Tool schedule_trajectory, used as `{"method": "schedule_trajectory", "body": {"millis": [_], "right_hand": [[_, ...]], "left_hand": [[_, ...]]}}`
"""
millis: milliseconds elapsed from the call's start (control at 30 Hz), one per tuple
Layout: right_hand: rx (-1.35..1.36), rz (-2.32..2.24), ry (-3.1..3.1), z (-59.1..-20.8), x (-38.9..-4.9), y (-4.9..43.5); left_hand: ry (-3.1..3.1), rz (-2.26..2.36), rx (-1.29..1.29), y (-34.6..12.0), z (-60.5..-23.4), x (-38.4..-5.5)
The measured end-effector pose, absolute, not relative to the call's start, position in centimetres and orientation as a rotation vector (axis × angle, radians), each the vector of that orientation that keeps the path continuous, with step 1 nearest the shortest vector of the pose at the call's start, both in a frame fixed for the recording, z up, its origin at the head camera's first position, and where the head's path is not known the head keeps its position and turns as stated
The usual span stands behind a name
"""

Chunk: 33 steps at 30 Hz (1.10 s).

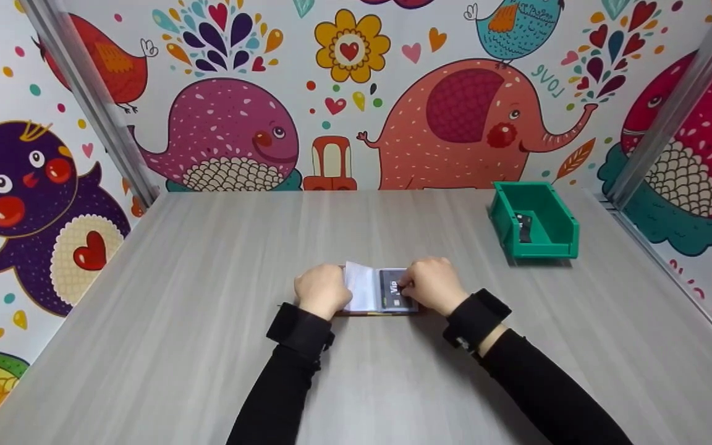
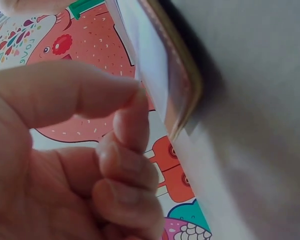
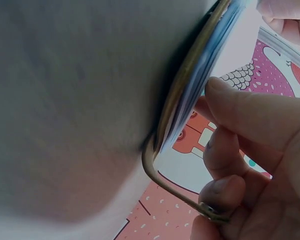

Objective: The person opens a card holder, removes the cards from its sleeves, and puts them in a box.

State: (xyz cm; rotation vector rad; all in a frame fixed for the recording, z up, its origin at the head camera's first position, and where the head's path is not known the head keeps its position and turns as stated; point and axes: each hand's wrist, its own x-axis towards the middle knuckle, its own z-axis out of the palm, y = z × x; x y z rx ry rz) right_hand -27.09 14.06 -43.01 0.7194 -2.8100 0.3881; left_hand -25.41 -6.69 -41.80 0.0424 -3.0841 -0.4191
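Observation:
A card holder with a brown cover and clear plastic sleeves lies open on the table. In its right-hand sleeve sits a dark card marked "Vip". My left hand pinches the edge of a raised sleeve page between thumb and forefinger; its other fingers are curled. Over the card, my right hand has thumb and forefinger pinched together at its surface. In the right wrist view, a closing strap with a snap sticks out beside the curled fingers. The fingertips hide part of the card.
A green bin stands at the back right of the table, with dark cards inside. Printed cartoon walls rise behind and at both sides, with metal posts at the corners. Each wrist wears a black band.

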Motion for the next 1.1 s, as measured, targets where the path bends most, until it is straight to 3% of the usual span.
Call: {"method": "schedule_trajectory", "body": {"millis": [1100], "right_hand": [[0.788,0.395,-2.709,-43.00,-26.94,14.18]], "left_hand": [[-3.157,-0.361,0.091,-6.59,-42.32,-25.63]]}}
